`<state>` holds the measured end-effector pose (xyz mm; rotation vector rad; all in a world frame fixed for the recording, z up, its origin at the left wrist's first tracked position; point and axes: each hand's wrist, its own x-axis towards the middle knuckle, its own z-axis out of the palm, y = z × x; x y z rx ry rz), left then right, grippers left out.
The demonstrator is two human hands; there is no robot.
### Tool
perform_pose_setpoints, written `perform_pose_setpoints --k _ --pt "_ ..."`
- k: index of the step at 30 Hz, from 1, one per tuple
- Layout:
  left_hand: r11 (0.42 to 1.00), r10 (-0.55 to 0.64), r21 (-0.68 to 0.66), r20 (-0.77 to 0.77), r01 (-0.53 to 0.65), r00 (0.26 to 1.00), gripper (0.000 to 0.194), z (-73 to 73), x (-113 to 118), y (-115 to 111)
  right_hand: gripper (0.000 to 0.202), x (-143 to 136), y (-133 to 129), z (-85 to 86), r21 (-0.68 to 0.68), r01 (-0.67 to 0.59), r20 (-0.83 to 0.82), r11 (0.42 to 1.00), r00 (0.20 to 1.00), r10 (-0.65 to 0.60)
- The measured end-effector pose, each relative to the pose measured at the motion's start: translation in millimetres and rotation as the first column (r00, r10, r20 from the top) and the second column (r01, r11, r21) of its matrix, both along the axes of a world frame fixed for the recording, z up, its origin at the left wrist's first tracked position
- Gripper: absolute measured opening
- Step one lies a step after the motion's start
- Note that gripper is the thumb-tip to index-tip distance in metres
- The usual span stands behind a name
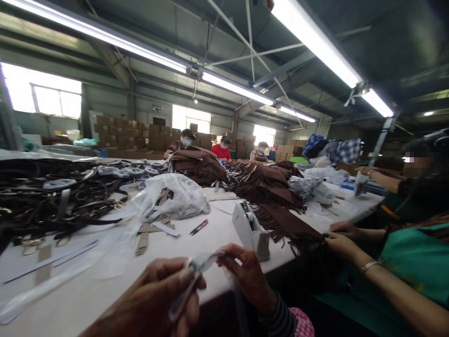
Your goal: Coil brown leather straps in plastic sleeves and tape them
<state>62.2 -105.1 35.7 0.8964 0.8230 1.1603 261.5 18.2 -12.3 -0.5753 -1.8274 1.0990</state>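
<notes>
Close to the camera, my left hand (164,290) pinches a greyish strap (207,260) that looks wrapped in thin, pale film. My right hand (247,276) grips the far end of the same strap between thumb and fingers, and a pale strip hangs below it. The strap bends in a small arch between both hands, over the table's front edge. Just beyond my right hand stands a grey-white tape dispenser (247,229). A pair of thread snips (199,227) lies on the white table (213,236) ahead of my hands.
Dark straps with metal rings (77,196) heap up at left, beside a clear plastic bag (178,194). Brown fringed pieces (266,182) pile up ahead. At right, a co-worker's hands (345,241) hold one brown fringed piece (287,222). Other people sit across the table.
</notes>
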Motion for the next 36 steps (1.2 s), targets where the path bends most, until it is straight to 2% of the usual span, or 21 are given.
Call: perform_pose_setpoints --k 2,4,6,9,11,12,14,16,18,19,22,25,28,31,32,34,36 --pt "0.981 0.108 0.162 0.008 -0.108 0.994 0.031 24.5 4 17 0.032 -22 -15 -22.7 -0.195 -0.070 -0.072 0.978 0.996 0.057" --pt "0.936 0.236 0.274 -0.031 -0.219 0.971 0.028 31.5 6 38 0.041 -40 -34 -37.6 -0.374 -0.153 -0.145 0.915 0.984 0.105" --pt "0.872 0.380 0.373 -0.106 -0.317 0.919 0.026 18.5 7 58 0.048 -47 -49 -41.8 -0.477 -0.191 -0.167 0.858 0.978 0.125" --pt "0.726 0.594 0.557 -0.212 -0.403 0.776 0.021 -21.0 7 79 0.055 -42 -58 -32.0 -0.545 -0.211 -0.116 0.811 0.978 0.176" --pt "0.638 0.663 0.712 -0.315 -0.293 0.679 0.018 -43.3 4 83 0.055 -28 -57 -19.6 -0.564 -0.202 -0.050 0.801 0.976 0.211" --pt "0.609 0.669 0.774 -0.383 -0.175 0.637 0.020 -49.9 2 83 0.053 -19 -55 -12.6 -0.561 -0.182 -0.005 0.808 0.976 0.216" --pt "0.587 0.632 0.806 -0.516 0.077 0.578 0.027 -52.9 -2 75 0.044 1 -49 2.4 -0.542 -0.126 0.073 0.831 0.978 0.196" --pt "0.621 0.536 0.746 -0.628 0.240 0.564 0.032 -45.2 -7 60 0.047 20 -42 17.7 -0.526 -0.090 0.122 0.845 0.976 0.180" --pt "0.706 0.396 0.637 -0.717 0.309 0.574 0.037 -33.8 -8 41 0.059 35 -34 31.4 -0.491 -0.093 0.152 0.866 0.970 0.191" --pt "0.757 0.319 0.568 -0.753 0.323 0.575 0.040 -29.0 -8 31 0.056 40 -29 36.9 -0.454 -0.099 0.174 0.886 0.965 0.198" --pt "0.891 0.144 0.368 -0.785 0.266 0.602 0.046 -23.5 0 9 0.031 43 -12 45.5 -0.299 -0.105 0.253 0.949 0.950 0.185" --pt "0.977 0.024 0.175 -0.657 0.121 0.754 0.050 -28.0 13 2 0.030 34 3 41.9 -0.187 -0.111 0.289 0.976 0.943 0.163" --pt "0.998 0.038 0.055 -0.410 -0.017 0.911 0.050 -26.2 27 8 0.035 19 6 31.4 -0.137 -0.133 0.316 0.981 0.933 0.171" --pt "0.997 0.057 0.055 -0.229 -0.046 0.972 0.045 -10.1 39 13 0.037 3 -7 17.6 -0.137 -0.126 0.262 0.983 0.952 0.158" --pt "0.997 0.047 0.068 -0.186 -0.035 0.981 0.043 -2.8 42 14 0.037 -1 -14 12.5 -0.143 -0.092 0.200 0.985 0.973 0.120" --pt "0.995 0.043 0.099 -0.115 -0.032 0.992 0.039 10.8 47 14 0.038 -7 -26 2.3 -0.138 0.043 0.048 0.989 0.998 -0.037" --pt "0.995 0.034 0.099 -0.065 -0.027 0.997 0.038 18.7 51 10 0.041 -6 -31 -6.7 -0.084 0.233 -0.043 0.969 0.970 -0.238"
